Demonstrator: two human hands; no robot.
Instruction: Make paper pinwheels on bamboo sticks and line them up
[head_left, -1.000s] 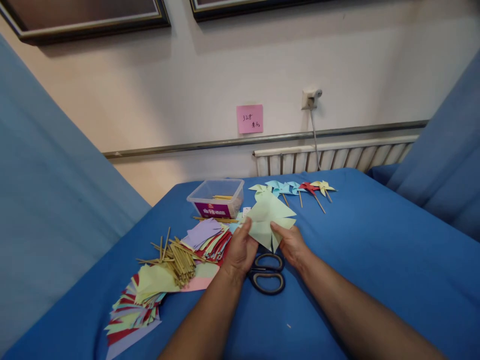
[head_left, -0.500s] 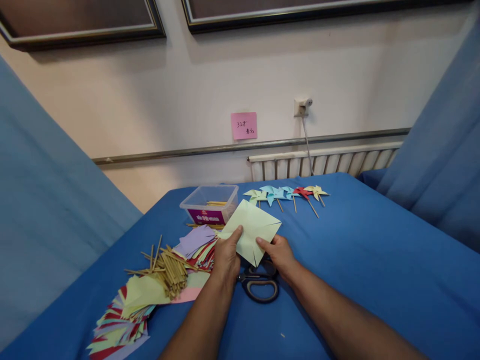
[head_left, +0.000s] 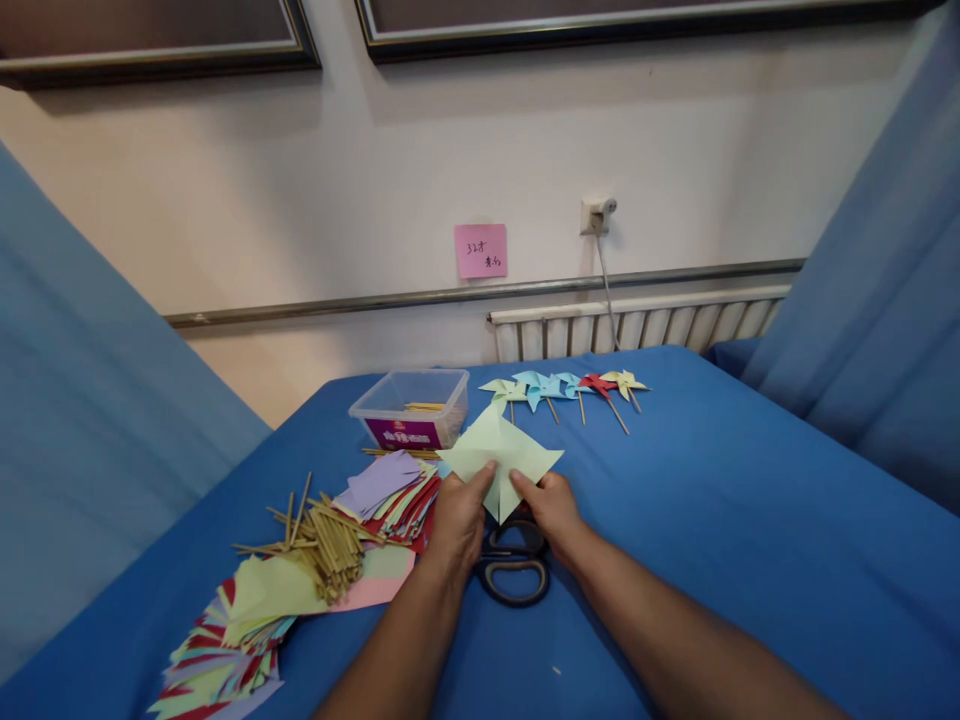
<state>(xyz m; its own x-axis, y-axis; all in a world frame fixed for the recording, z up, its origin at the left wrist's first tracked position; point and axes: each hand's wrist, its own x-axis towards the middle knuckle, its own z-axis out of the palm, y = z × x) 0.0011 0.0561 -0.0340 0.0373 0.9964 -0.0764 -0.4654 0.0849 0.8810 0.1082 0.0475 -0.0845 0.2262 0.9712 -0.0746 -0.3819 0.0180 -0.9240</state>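
Note:
A pale green square of paper (head_left: 498, 448) with slits at its corners is held up above the blue table, one corner pointing towards me. My left hand (head_left: 459, 515) pinches its lower left side, thumb on top. On the lower right side, my right hand (head_left: 551, 508) grips it the same way, the two thumbs close together. Just beneath the hands lie black-handled scissors (head_left: 514, 582); their blades are hidden. Left of my left hand are stacked purple, red and green paper pieces (head_left: 390, 490) and a heap of thin brown sticks (head_left: 330, 548).
A clear plastic box (head_left: 411, 400) with sticks stands at the back. Several finished paper pinwheels (head_left: 540, 388) lie in a row to its right. More coloured paper (head_left: 225, 650) is fanned out at the front left. Blue curtains (head_left: 847, 270) hang at both sides.
Both hands have turned the paper so one corner faces me, and my thumbs have come closer together near its lower corner. The view has shifted slightly.

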